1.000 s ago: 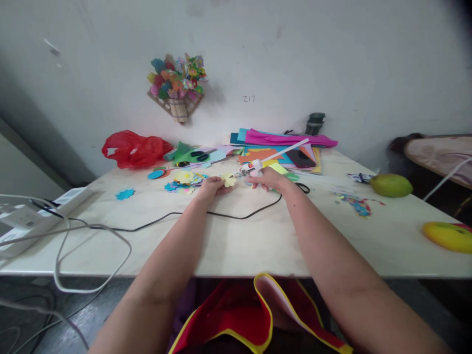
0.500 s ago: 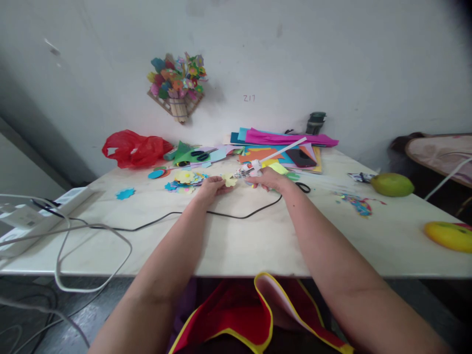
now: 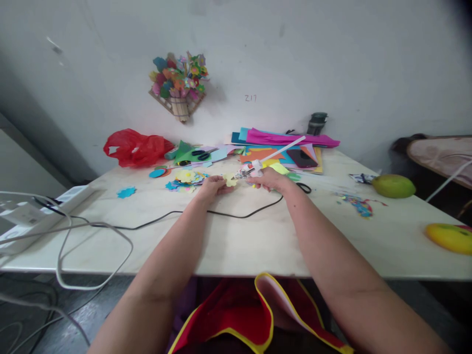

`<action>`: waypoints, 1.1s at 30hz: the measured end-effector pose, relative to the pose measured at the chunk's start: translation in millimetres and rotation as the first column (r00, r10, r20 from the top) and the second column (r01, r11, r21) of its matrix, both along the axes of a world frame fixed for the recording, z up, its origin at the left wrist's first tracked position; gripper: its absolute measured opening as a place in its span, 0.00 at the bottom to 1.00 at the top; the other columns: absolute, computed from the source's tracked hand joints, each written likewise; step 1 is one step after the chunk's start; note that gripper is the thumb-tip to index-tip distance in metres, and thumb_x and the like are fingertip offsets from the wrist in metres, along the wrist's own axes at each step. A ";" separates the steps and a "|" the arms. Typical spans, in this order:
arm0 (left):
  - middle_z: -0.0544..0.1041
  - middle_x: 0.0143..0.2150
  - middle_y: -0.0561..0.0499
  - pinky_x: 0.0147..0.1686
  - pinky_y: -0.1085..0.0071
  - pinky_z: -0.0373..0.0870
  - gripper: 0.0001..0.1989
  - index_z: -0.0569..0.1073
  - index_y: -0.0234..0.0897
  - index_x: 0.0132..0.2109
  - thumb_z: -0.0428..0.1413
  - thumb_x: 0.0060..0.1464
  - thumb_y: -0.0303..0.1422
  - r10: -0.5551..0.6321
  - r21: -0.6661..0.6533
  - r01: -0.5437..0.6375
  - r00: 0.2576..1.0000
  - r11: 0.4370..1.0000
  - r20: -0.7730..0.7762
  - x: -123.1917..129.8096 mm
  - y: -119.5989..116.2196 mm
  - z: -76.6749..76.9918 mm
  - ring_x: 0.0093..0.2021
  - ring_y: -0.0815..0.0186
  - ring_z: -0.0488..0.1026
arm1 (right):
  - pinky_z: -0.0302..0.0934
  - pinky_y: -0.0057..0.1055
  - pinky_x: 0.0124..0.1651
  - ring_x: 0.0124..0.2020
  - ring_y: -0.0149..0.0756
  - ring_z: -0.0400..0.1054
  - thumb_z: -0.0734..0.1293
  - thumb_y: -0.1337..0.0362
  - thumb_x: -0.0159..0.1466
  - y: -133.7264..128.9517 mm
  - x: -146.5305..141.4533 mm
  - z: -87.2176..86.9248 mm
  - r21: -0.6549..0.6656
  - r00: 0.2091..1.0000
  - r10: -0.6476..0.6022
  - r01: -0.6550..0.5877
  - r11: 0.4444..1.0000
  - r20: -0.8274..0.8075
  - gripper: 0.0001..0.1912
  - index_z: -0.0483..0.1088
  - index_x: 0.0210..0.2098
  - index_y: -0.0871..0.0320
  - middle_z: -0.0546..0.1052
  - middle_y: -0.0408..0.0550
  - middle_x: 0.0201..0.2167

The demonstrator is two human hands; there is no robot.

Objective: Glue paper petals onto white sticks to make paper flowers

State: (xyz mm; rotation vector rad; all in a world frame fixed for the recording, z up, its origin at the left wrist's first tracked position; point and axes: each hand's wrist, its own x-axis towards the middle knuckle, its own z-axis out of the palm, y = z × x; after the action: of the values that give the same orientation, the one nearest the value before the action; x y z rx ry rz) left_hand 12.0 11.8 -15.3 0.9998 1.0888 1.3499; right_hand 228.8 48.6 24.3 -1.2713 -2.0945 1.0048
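Pinched in the fingers of my left hand [image 3: 215, 187] is a pale yellow flower-shaped paper cutout [image 3: 230, 180]. My right hand [image 3: 270, 179] is closed around a small whitish glue gun [image 3: 253, 169], whose tip points left toward the cutout. A long white glue stick [image 3: 283, 150] juts up from its back, and a black cord [image 3: 236, 216] runs from near the hand across the table. Left of my left hand lies a pile of flower cutouts [image 3: 185, 180] in yellow, blue and pink. Whether the glue gun's tip touches the cutout I cannot tell.
A blue cutout [image 3: 126, 192], a red plastic bag [image 3: 138, 147] and scissors [image 3: 202, 155] lie left of centre. Coloured sheets [image 3: 280, 136] and a phone [image 3: 302, 158] sit at the back. On the right are a green-yellow fruit [image 3: 394, 186] and paper scraps [image 3: 357, 204]. A power strip [image 3: 44, 219] stands left.
The view has shifted very slightly. Both hands keep nearly the same place, with the cutout and the glue gun still held close together.
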 end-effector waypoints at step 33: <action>0.73 0.25 0.48 0.30 0.72 0.74 0.05 0.66 0.29 0.28 0.56 0.46 0.23 -0.009 0.010 0.009 1.000 1.000 0.023 0.2 -0.8 0.7 0.28 0.66 0.75 | 0.50 0.23 0.14 0.11 0.22 0.54 0.67 0.51 0.51 -2.8 -0.9 5.0 0.034 0.998 -0.021 0.019 0.999 0.059 0.17 0.67 0.27 0.61 0.69 0.43 0.17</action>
State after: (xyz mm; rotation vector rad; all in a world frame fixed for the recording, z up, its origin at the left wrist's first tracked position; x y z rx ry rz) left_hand 12.1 11.0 -14.6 0.9934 1.0602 1.3581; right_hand 228.0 45.8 29.3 -1.3182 -2.1300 0.9305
